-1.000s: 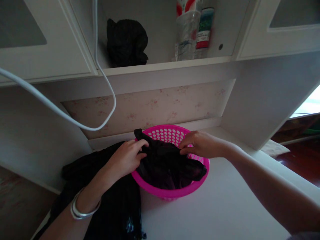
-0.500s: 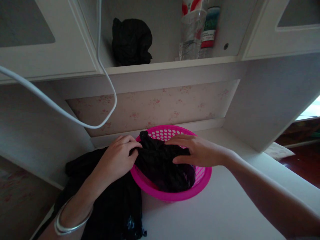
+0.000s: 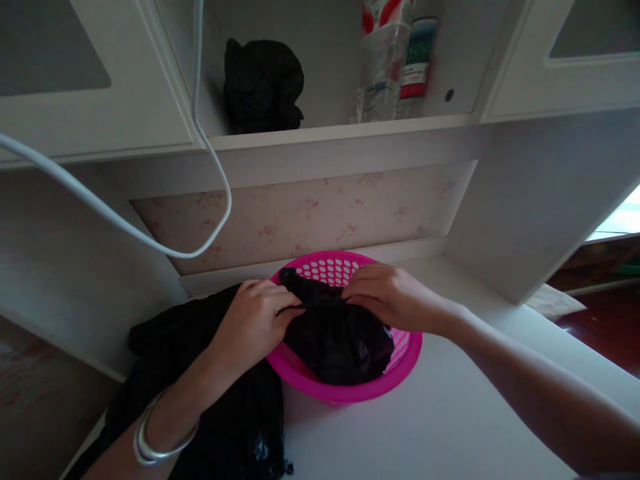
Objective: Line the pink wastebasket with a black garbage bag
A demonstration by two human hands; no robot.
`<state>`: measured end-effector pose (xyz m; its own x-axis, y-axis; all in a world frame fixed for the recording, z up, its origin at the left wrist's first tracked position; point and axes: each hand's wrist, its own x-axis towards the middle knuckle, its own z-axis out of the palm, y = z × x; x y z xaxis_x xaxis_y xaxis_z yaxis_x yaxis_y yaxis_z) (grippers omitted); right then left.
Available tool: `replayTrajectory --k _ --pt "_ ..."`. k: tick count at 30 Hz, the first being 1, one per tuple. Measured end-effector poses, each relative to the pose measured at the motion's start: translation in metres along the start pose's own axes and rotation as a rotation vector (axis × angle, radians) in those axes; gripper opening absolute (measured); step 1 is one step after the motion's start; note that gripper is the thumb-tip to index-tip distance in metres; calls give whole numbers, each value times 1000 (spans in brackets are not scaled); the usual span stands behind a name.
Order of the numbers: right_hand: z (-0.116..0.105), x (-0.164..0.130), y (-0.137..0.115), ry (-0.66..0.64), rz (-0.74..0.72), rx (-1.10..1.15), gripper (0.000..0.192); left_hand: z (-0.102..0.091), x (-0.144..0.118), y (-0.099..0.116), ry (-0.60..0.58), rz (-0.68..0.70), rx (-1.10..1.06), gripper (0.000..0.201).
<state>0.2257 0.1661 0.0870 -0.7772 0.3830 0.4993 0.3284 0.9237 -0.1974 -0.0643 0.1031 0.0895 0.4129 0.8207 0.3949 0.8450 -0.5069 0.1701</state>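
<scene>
Cloth in a dark heap [image 3: 200,373] covers the left end of the white worktop [image 3: 450,413], under the left forearm with its silver bangle [image 3: 150,443]. The left hand [image 3: 253,320] pinches one edge of a crumpled black garment [image 3: 335,333] that sits in the round pink perforated plastic basket [image 3: 350,390]; the right hand [image 3: 387,297] grips its opposite edge. Judging by this, the garment is being bunched or tucked down; next needs both grips holding together.

White cabinets [image 3: 90,73] above a white desk [image 3: 450,413] (floral back panel [image 3: 310,213]); daylight at right.
</scene>
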Motion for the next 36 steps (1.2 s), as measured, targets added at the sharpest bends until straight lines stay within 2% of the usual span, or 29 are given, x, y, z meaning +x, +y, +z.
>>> replayTrajectory --k 3,5,9,12,14,17,19,22,25,27,31,34,36 --pt "-8 -20 17 146 97 27 25 -11 -3 -22 102 -28 -42 11" --pt "-9 -29 27 201 186 48 25 -15 -5 -30 120 -94 -110 16" --pt "-7 -31 24 188 252 99 26 -17 -9 -24 112 -190 -183 19" --pt "-9 -21 7 139 208 92 41 -16 -8 -7 106 -203 -242 33" --pt "-8 -13 -1 45 158 32 51 -16 -4 3 107 -198 -290 45" --pt "2 -3 -2 -78 107 -93 40 -14 7 15 135 -151 -253 48" --pt "10 0 2 -74 101 -118 34 -11 14 20 138 -137 -169 46" --pt "16 0 2 -12 27 -87 30 -6 22 25 55 -145 -64 46" --pt "11 -2 -6 67 -73 -118 29 0 23 22 9 -92 -28 28" --pt "3 -6 -11 122 -92 -128 29 2 21 15 60 -37 -16 17" --pt "-10 -24 -5 200 -24 -49 21 -6 11 -8 218 8 2 23" --pt "-13 -45 12 332 145 96 12 -17 2 -26 364 -112 -49 25" --pt "-11 -55 22 402 289 322 13 -21 -3 -33 428 -211 -151 24"
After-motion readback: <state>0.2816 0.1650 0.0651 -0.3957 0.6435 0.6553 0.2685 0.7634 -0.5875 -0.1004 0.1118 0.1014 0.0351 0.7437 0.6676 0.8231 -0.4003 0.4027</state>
